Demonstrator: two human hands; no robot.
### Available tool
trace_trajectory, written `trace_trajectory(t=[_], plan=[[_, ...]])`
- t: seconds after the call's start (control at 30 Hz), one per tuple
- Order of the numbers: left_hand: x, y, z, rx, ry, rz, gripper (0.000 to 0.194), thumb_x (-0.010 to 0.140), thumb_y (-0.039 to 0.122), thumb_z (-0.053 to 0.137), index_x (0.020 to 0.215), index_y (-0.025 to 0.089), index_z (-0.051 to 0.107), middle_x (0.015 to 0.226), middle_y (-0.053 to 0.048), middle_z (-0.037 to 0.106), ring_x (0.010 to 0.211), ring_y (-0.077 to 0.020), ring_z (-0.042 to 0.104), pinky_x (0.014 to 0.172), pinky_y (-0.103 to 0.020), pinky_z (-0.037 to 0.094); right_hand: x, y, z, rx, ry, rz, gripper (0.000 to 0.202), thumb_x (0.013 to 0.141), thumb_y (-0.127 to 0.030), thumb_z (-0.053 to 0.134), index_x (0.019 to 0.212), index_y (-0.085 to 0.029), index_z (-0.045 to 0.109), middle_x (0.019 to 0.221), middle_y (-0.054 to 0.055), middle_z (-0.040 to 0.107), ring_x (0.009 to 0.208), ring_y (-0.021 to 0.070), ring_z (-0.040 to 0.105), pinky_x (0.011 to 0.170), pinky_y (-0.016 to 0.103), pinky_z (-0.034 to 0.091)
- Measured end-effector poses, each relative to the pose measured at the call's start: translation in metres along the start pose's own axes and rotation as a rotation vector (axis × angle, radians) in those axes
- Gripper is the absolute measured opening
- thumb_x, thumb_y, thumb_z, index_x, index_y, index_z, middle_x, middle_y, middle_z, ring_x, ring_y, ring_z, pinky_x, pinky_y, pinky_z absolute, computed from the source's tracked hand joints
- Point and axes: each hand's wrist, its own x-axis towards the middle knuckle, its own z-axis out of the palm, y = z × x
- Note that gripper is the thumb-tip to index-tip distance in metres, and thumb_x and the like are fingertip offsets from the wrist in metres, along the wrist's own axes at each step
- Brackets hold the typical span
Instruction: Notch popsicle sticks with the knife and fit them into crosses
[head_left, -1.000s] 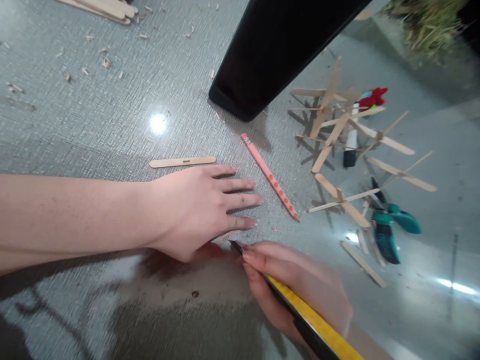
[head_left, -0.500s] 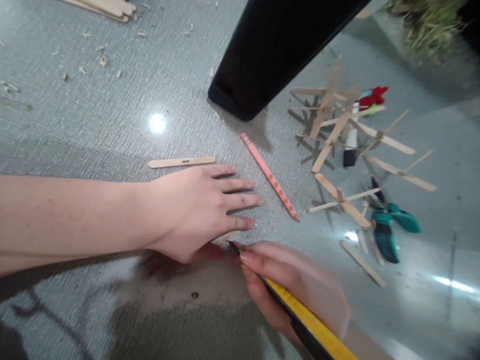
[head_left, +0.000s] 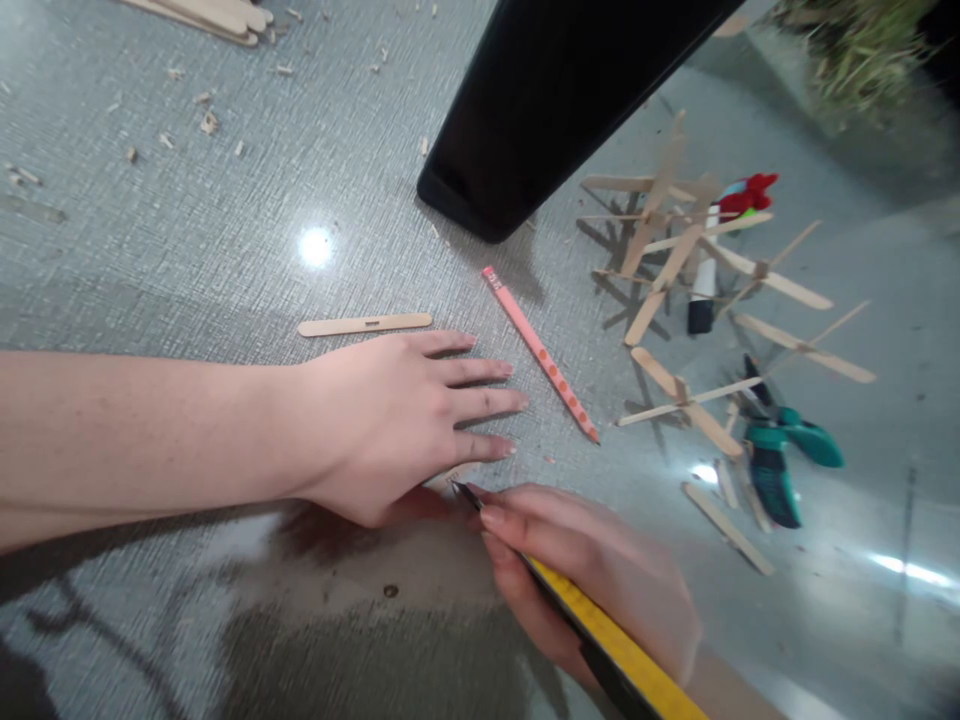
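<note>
My left hand (head_left: 405,420) lies flat on the table with its fingers spread. Under its lower edge shows the end of a wooden craft stick (head_left: 459,472); the rest of that stick is hidden by the hand. My right hand (head_left: 577,570) is closed around a yellow and black utility knife (head_left: 600,630), whose dark blade tip touches the stick's visible end. Just above the left hand lies another craft stick (head_left: 337,327) with a small slot in its middle. To the right of my fingers rests a pink pencil (head_left: 540,352) with orange dots.
A large black object (head_left: 547,110) stands at the top middle. Crossed-stick pieces (head_left: 682,400) lie to the right, with teal-handled pliers (head_left: 776,460) and a white marker (head_left: 703,285) among them. More sticks (head_left: 217,15) and wood shavings (head_left: 208,122) are at upper left.
Almost nothing differs. Both hands and the knife hold the same place, the blade tip still on the stick's end; the view shifts very slightly.
</note>
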Motion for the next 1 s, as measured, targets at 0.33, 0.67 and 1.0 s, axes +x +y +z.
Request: trace_trajectory(t=[0.33, 0.67, 1.0], plan=[[0.002, -0.001, -0.002, 0.013, -0.021, -0.005, 0.062, 0.086, 0.049, 0.054, 0.145, 0.028, 0.052, 0.161, -0.004, 0.036, 0.150, -0.0280, 0.032, 0.125, -0.050, 0.023, 0.006, -0.005, -0.001, 0.047, -0.008, 0.007, 0.027, 0.086, -0.005, 0.057, 0.105, -0.024, 0.060, 0.071, -0.004, 0.070, 0.056, 0.0099, 0.065, 0.054, 0.019, 0.055], [0.000, 0.001, -0.002, 0.020, -0.008, -0.019, 0.061, 0.085, 0.048, 0.057, 0.143, 0.029, 0.053, 0.160, -0.003, 0.038, 0.150, -0.0273, 0.032, 0.126, -0.049, 0.022, -0.002, -0.002, 0.002, 0.070, 0.040, 0.027, 0.028, 0.084, -0.003, 0.056, 0.103, -0.023, 0.059, 0.064, -0.005, 0.065, 0.056, 0.0112, 0.065, 0.057, 0.021, 0.055], [0.001, 0.000, -0.003, -0.020, 0.017, 0.005, 0.064, 0.080, 0.045, 0.062, 0.140, 0.024, 0.057, 0.158, -0.006, 0.041, 0.148, -0.0313, 0.036, 0.125, -0.050, 0.024, -0.001, -0.002, 0.000, 0.014, 0.008, 0.031, 0.029, 0.088, -0.008, 0.055, 0.109, -0.027, 0.057, 0.075, -0.003, 0.073, 0.061, 0.0144, 0.072, 0.057, 0.023, 0.059]])
